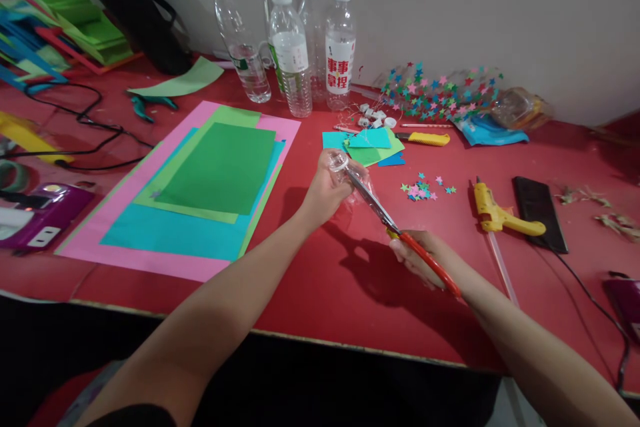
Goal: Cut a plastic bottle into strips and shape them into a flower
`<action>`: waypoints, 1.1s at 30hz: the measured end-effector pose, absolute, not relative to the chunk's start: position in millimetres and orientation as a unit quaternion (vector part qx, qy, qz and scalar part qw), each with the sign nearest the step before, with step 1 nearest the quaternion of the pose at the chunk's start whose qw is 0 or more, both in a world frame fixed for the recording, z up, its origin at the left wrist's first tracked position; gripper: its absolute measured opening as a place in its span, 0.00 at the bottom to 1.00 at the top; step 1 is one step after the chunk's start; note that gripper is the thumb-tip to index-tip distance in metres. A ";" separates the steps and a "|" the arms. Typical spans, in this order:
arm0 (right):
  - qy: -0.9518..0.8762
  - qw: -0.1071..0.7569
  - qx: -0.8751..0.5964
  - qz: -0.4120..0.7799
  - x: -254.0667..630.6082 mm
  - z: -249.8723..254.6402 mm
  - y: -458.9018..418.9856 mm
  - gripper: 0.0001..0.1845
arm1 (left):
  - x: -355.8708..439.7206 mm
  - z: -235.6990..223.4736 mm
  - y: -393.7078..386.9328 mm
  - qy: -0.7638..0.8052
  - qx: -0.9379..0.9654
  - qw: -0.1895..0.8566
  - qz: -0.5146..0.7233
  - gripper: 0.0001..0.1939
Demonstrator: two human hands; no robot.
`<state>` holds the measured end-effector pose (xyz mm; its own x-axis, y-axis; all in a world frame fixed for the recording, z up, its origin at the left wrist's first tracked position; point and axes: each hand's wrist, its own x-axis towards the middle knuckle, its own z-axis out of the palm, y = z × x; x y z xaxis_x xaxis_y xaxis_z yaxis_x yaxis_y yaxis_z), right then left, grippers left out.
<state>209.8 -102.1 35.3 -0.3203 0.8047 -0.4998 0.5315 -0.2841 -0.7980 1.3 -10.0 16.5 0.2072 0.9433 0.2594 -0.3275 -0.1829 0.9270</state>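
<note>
My left hand [327, 188] is closed around a clear plastic bottle piece [339, 161], its round neck facing up toward me. In my right hand [425, 255] is a pair of scissors [383, 213] with red handles. The blades point up and left and meet the plastic beside the neck; whether they cut into it I cannot tell. Fingers of the right hand wrap the handles, partly hidden by them. Both hands are above the red table [300, 287], and their shadows fall on it.
Colored paper sheets [215, 167] lie to the left. Several plastic bottles [293, 73] stand along the wall. Small paper pieces [370, 139], a yellow cutter [429, 139] and star confetti [423, 190] are beyond my hands. A yellow glue gun [500, 213] and black phone [540, 213] lie right.
</note>
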 end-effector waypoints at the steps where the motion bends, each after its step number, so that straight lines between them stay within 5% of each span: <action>1: -0.586 0.120 -0.571 0.562 209.2 35.2 -102.2 0.25 | 1.2 16.6 -9.9 0.290 0.526 0.572 0.558 0.19; 20: -0.582 0.132 -0.553 0.581 205.6 47.6 -97.9 0.29 | -8.9 8.5 10.4 0.344 0.359 0.577 0.648 0.21; 25: -0.568 0.259 -0.612 0.485 206.2 42.3 -93.3 0.24 | -2.8 15.2 -0.8 0.327 0.354 0.659 0.578 0.31; 33: -0.663 0.281 -0.631 0.288 198.0 33.3 -90.2 0.22 | 15.8 10.7 -26.1 0.269 0.413 0.740 0.458 0.35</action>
